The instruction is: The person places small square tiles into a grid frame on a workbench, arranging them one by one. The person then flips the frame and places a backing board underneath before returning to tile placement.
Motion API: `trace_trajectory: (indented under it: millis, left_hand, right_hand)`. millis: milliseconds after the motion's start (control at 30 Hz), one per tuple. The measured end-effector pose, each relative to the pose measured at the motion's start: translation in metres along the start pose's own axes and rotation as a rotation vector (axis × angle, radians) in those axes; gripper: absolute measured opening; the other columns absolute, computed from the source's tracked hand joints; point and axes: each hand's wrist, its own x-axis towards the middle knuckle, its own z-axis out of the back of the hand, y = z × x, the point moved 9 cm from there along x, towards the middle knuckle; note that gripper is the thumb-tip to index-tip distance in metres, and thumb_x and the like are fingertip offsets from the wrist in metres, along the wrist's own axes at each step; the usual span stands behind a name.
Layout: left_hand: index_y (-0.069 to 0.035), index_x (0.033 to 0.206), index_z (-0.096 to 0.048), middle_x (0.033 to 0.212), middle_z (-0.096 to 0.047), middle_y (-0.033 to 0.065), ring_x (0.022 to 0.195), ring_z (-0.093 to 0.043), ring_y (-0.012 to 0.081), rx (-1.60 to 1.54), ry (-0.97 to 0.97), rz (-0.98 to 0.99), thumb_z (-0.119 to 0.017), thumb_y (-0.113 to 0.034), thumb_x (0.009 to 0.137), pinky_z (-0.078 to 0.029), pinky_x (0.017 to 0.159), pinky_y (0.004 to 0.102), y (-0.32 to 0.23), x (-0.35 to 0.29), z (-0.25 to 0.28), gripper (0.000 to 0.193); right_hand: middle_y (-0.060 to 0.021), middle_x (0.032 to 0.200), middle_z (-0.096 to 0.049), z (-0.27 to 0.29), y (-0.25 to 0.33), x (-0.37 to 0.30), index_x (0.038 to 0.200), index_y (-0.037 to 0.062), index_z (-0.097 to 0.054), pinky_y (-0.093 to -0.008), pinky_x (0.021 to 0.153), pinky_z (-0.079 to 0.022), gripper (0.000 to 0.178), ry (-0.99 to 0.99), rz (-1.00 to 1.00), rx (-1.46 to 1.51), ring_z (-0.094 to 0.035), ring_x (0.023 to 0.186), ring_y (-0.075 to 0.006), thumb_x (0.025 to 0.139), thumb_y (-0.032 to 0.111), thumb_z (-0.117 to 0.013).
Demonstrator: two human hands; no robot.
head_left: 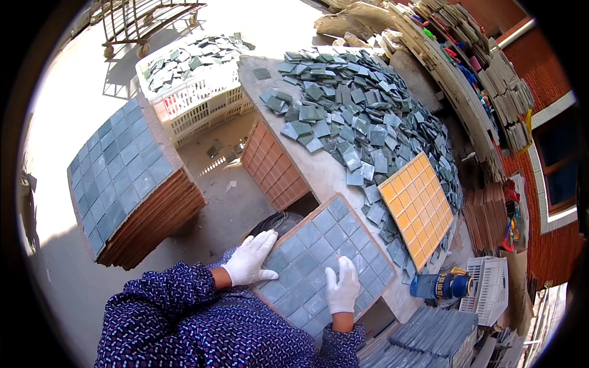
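Note:
A brown-edged tray (pixel 305 240) filled with rows of square blue-grey stone tiles lies tilted in front of me, propped against the table edge and over my lap. My left hand (pixel 250 257), in a white glove, rests at the tray's left edge with fingers stretched out and the thumb apart over the tiles. Also gloved, my right hand (pixel 343 287) lies on the tiles at the tray's lower right. Its fingers point away from me, with the thumb held apart, and a bare fingertip shows through the glove. I see nothing held in either hand.
Loose tiles (pixel 343 92) are heaped on the table (pixel 270 92), with an orange grid tray (pixel 418 210) leaning on them. A blue bottle (pixel 440 286) stands at the right. Stacked filled trays (pixel 123 165) and a white crate of tiles (pixel 196 104) sit left.

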Motion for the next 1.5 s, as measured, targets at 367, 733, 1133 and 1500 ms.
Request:
trace_trajectory:
  millis: [367, 733, 1133, 1500]
  left_hand:
    - [-0.003, 0.14, -0.036, 0.146, -0.035, 0.0195, 0.137, -0.03, 0.0359, -0.065, 0.022, 0.023, -0.071, -0.044, 0.076, -0.027, 0.109, 0.0484, 0.014, -0.023, -0.007, 0.084]
    - [-0.001, 0.138, -0.038, 0.145, -0.036, 0.0222, 0.136, -0.031, 0.0387, -0.13, 0.047, 0.037, -0.072, -0.041, 0.076, -0.026, 0.111, 0.0467, 0.015, -0.019, -0.003, 0.081]
    - [-0.002, 0.132, -0.048, 0.14, -0.044, 0.0218, 0.129, -0.041, 0.0378, -0.098, -0.017, 0.044, -0.065, -0.025, 0.083, -0.035, 0.107, 0.0421, 0.016, -0.013, 0.005, 0.057]
    - [-0.005, 0.114, -0.057, 0.118, -0.057, 0.0147, 0.11, -0.054, 0.0345, 0.105, -0.257, -0.302, -0.066, -0.012, 0.076, -0.044, 0.093, 0.0428, -0.054, 0.089, 0.038, 0.04]
  right_hand:
    - [-0.0124, 0.103, -0.062, -0.056, -0.012, 0.105, 0.109, 0.0078, -0.059, -0.0421, 0.089, -0.045, 0.033, 0.194, -0.096, -0.113, -0.058, 0.1, -0.0327, 0.078, 0.015, -0.07]
    - [-0.0088, 0.093, -0.065, -0.032, -0.04, 0.103, 0.096, 0.0083, -0.066, -0.0376, 0.082, -0.048, 0.019, 0.092, -0.229, 0.018, -0.062, 0.091, -0.0279, 0.078, 0.013, -0.069]
    - [-0.0128, 0.097, -0.066, -0.009, -0.056, 0.089, 0.098, 0.0089, -0.067, -0.0391, 0.083, -0.048, 0.016, -0.039, -0.234, 0.109, -0.063, 0.094, -0.0314, 0.084, 0.015, -0.062]
    - [-0.0121, 0.099, -0.066, 0.004, -0.084, 0.04, 0.101, 0.0081, -0.066, -0.037, 0.08, -0.05, 0.019, -0.058, -0.313, 0.243, -0.065, 0.092, -0.0289, 0.083, 0.013, -0.062]
